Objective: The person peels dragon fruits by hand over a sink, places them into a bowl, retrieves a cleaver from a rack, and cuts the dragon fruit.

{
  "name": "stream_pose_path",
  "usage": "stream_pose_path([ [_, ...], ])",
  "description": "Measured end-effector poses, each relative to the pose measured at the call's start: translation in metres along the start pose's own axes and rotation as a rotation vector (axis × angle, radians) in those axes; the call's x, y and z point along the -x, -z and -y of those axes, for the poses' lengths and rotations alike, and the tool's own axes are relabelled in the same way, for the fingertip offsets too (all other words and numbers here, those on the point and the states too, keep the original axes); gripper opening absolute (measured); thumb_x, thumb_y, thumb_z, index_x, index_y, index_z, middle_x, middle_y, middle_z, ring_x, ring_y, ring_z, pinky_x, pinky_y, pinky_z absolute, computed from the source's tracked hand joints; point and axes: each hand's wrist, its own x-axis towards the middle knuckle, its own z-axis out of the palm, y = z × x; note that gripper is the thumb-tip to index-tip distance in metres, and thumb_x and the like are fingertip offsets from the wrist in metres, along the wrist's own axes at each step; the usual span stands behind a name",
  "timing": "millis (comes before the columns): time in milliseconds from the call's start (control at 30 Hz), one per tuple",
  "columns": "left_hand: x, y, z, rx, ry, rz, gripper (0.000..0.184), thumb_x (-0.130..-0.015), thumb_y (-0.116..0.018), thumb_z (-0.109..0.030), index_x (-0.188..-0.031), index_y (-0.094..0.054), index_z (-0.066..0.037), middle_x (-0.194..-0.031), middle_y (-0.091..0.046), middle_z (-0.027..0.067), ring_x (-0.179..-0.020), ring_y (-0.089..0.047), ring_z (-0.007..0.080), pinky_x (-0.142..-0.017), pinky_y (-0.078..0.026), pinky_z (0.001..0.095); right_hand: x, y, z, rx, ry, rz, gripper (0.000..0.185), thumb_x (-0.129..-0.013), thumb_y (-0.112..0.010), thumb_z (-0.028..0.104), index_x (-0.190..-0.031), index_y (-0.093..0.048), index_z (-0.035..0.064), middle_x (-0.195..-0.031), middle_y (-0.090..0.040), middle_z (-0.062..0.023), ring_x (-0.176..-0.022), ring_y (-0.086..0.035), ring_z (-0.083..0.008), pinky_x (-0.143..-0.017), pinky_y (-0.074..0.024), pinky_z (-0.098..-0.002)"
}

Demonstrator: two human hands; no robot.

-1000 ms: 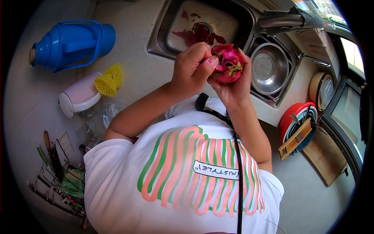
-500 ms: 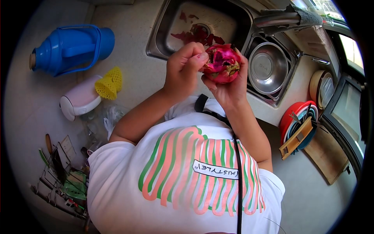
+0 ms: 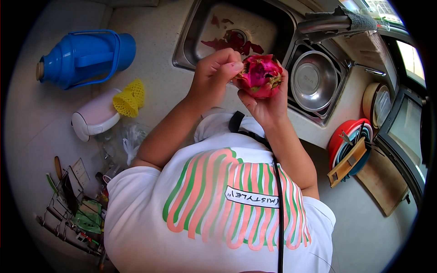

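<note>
A dragon fruit [image 3: 260, 76], with bright pink skin partly peeled and torn, is held above the counter just in front of the sink. My right hand [image 3: 269, 100] cups it from below and from the right side, fingers wrapped behind it. At the fruit's left edge, my left hand [image 3: 217, 73] is closed, thumb and forefinger pinching at the peel. Strips of dark red peel [image 3: 232, 41] lie around the drain of the steel sink [image 3: 181, 50] beyond my hands.
To the right, a metal basin [image 3: 314, 81] rests in a second sink. A blue thermos flask [image 3: 88, 59], a pink-and-white appliance [image 3: 95, 116] and yellow foam netting [image 3: 129, 98] stand left. Stacked basins [image 3: 341, 141] and a cutting board [image 3: 381, 186] are at the right; a wire rack [image 3: 59, 223] is lower left.
The dragon fruit has tilted slightly and dropped a little in my right hand. My left hand stays at its edge, having shifted only slightly. The view has moved a little.
</note>
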Motion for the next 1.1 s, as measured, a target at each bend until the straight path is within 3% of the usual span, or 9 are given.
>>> stream_pose_path([
  [167,-0.005,0.013,-0.014,-0.375,0.138,0.092,0.024,-0.096,-0.055,-0.019,-0.079,-0.051,-0.002,-0.073,-0.051,-0.0004,-0.067,-0.043,0.0077,-0.062,-0.036,0.0236,-0.001,-0.005,0.004,0.121,0.04,-0.094,0.052,-0.096,-0.044,0.056,-0.121,-0.057,0.0125,-0.108,-0.066,-0.0056,-0.083,-0.063,-0.0183,-0.052,-0.0474,-0.029],
  [267,-0.005,0.007,-0.022,-0.689,0.117,0.094,0.027,-0.095,-0.06,-0.021,-0.08,-0.053,0.0,-0.067,-0.051,0.0027,-0.063,-0.043,0.0085,-0.058,-0.037,0.0262,-0.004,-0.001,0.01,0.242,0.043,-0.101,0.055,-0.096,-0.045,0.059,-0.124,-0.056,0.0136,-0.111,-0.067,-0.0043,-0.09,-0.065,-0.0177,-0.059,-0.052,-0.0306],
  [433,-0.006,0.014,-0.012,-0.774,-0.04,0.096,0.025,-0.095,-0.062,-0.019,-0.082,-0.054,0.001,-0.065,-0.05,0.0083,-0.059,-0.044,0.0131,-0.056,-0.039,0.0304,-0.008,-0.001,0.022,0.559,0.017,-0.213,0.06,-0.097,-0.042,0.063,-0.129,-0.056,0.0139,-0.117,-0.067,-0.0061,-0.104,-0.066,-0.0191,-0.075,-0.0579,-0.0371],
  [533,-0.007,0.014,-0.001,-0.779,-0.087,0.084,0.022,-0.094,-0.061,-0.017,-0.085,-0.054,0.001,-0.068,-0.052,0.0098,-0.061,-0.045,0.0152,-0.058,-0.041,0.0313,-0.007,-0.002,0.02,0.477,0.059,-0.17,0.06,-0.099,-0.041,0.061,-0.133,-0.052,0.0142,-0.119,-0.066,-0.007,-0.104,-0.066,-0.0212,-0.078,-0.0583,-0.0405],
  [633,-0.009,0.014,-0.001,-0.745,-0.062,0.081,0.019,-0.095,-0.059,-0.016,-0.088,-0.054,0.001,-0.07,-0.053,0.0095,-0.063,-0.046,0.015,-0.059,-0.041,0.0313,-0.004,-0.001,0.013,0.574,0.237,-0.116,0.058,-0.1,-0.04,0.059,-0.137,-0.048,0.0154,-0.12,-0.065,-0.0082,-0.102,-0.067,-0.0234,-0.075,-0.0589,-0.0404],
  [733,-0.009,0.015,-0.002,-0.697,-0.019,0.109,0.018,-0.095,-0.057,-0.016,-0.089,-0.054,0.0,-0.071,-0.051,0.0068,-0.065,-0.046,0.0126,-0.06,-0.041,0.0304,-0.007,0.014,0.017,0.574,0.202,-0.08,0.054,-0.1,-0.039,0.056,-0.136,-0.047,0.0164,-0.12,-0.065,-0.0073,-0.096,-0.068,-0.0244,-0.065,-0.0576,-0.0384],
  [833,-0.007,0.011,-0.002,-0.627,0.025,0.126,0.017,-0.097,-0.055,-0.016,-0.089,-0.053,-0.001,-0.073,-0.05,0.0028,-0.067,-0.045,0.0095,-0.06,-0.041,0.0287,-0.008,0.029,0.024,0.44,0.085,0.116,0.049,-0.1,-0.04,0.054,-0.13,-0.05,0.0161,-0.116,-0.065,-0.0057,-0.089,-0.067,-0.0224,-0.053,-0.0521,-0.0328],
  [933,-0.008,0.003,0.008,-0.497,0.029,0.065,0.024,-0.098,-0.054,-0.02,-0.084,-0.049,-0.002,-0.069,-0.048,0.0035,-0.064,-0.044,0.0111,-0.059,-0.04,0.0293,-0.006,0.016,0.017,0.341,0.084,0.059,0.049,-0.096,-0.045,0.055,-0.124,-0.052,0.0156,-0.108,-0.067,-0.0057,-0.082,-0.066,-0.0204,-0.046,-0.0379,-0.0264],
  [1100,-0.007,0.0,0.011,-0.29,0.098,0.018,0.025,-0.1,-0.05,-0.021,-0.083,-0.049,-0.003,-0.072,-0.048,-0.0009,-0.067,-0.042,0.0079,-0.061,-0.039,0.0256,-0.005,0.01,0.013,0.25,0.107,-0.004,0.05,-0.097,-0.043,0.057,-0.125,-0.053,0.0165,-0.113,-0.066,-0.0045,-0.076,-0.064,-0.0208,-0.039,-0.0421,-0.0266],
])
